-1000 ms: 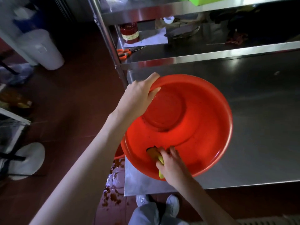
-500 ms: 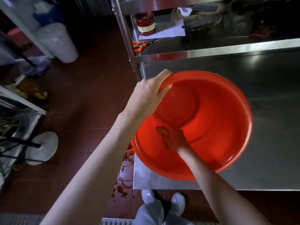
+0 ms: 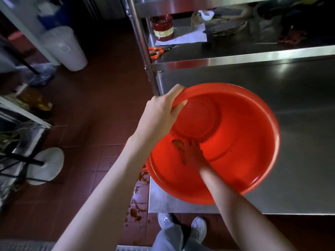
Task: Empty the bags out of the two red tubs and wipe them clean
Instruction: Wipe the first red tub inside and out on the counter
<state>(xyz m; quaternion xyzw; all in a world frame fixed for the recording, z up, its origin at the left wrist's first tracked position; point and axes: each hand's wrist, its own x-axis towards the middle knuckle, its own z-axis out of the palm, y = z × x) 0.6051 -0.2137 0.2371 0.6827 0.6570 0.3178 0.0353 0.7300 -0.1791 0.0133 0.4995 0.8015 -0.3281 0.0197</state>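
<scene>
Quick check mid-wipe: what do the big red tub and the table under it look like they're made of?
The big round red tub looks like moulded plastic: uniform glossy red, a thin rolled rim, soft highlights on the inner wall. The silver table looks like brushed stainless steel: grey metallic sheen, blurred reflections, a folded sheet edge at the front. Neither can be confirmed by sight alone.

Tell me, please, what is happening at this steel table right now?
A person is wiping a round red plastic tub tilted on the stainless steel table. The left hand grips the tub's rim, while the right hand presses a sponge against the inner wall. No bags show inside it.
</scene>
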